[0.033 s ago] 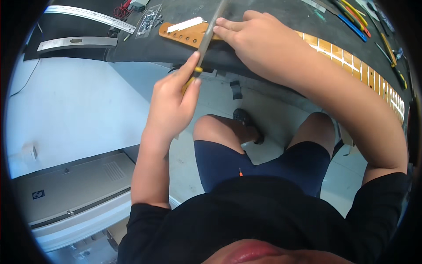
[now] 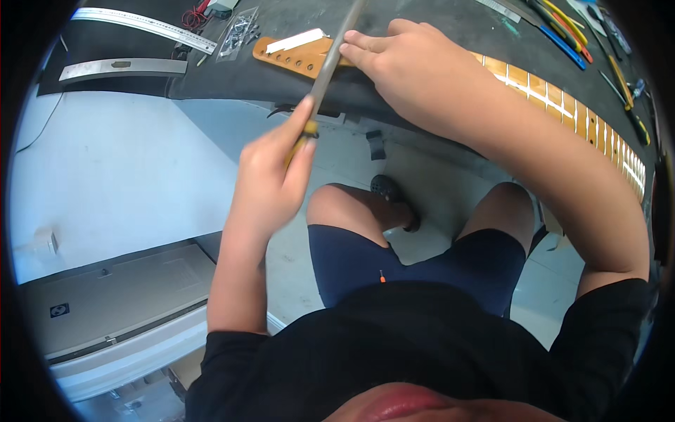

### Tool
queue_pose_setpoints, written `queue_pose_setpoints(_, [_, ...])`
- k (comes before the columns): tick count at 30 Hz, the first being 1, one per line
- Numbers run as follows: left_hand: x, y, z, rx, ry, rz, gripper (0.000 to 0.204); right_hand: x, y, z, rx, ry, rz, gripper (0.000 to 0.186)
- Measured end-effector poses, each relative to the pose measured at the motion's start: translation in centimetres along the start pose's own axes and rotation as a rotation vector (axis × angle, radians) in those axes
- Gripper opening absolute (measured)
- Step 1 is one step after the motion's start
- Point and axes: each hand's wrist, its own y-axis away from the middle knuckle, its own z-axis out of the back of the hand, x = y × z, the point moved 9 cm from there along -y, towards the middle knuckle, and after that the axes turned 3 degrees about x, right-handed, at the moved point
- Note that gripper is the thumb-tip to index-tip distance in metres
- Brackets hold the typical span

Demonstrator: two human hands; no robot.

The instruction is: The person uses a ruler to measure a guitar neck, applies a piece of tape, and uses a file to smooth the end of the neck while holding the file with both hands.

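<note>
A long flat file [image 2: 327, 74] crosses the head of a wooden guitar neck [image 2: 292, 60], which has tuner holes and a white strip on it. My left hand [image 2: 278, 165] is closed round the file's yellow handle below the bench edge. At the upper middle, my right hand [image 2: 401, 70] lays two fingertips on the blade, with the other fingers bent and the thumb hidden. The fretboard [image 2: 566, 105], its frets edged with white strips, runs right from under my right forearm, which covers part of it.
The dark bench [image 2: 211, 88] holds a long rule [image 2: 140, 27], a metal bar [image 2: 91, 69], red wire [image 2: 194, 20], a bag of small parts [image 2: 238, 35] and several hand tools [image 2: 566, 42]. Below are a pale panel [image 2: 105, 176], a grey case [image 2: 126, 281] and my legs.
My left hand has moved a little down and to the left with the file's handle. My right hand has barely shifted, its fingertips still on the blade.
</note>
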Motion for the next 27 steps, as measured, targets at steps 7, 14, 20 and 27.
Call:
queue_pose_setpoints(7, [-0.4, 0.1, 1.2, -0.086, -0.043, -0.144, 0.059, 0.3, -1.0, 0.3, 0.021, -0.033, -0.002, 0.051])
queue_pose_setpoints(14, [-0.1, 5.5, 0.7, -0.115, -0.007, -0.245, 0.061, 0.6, -0.6, -0.1, 0.025, 0.010, 0.006, 0.053])
queue_pose_setpoints(20, [0.1, 1.5, 0.2, -0.096, -0.008, -0.235, 0.061, -0.2, -0.5, 0.2, 0.041, -0.007, -0.004, 0.052])
queue_pose_setpoints(27, [0.0, 0.8, 0.8, -0.061, -0.011, -0.131, 0.063, 0.0, -0.9, 0.2, 0.044, 0.000, 0.003, 0.052])
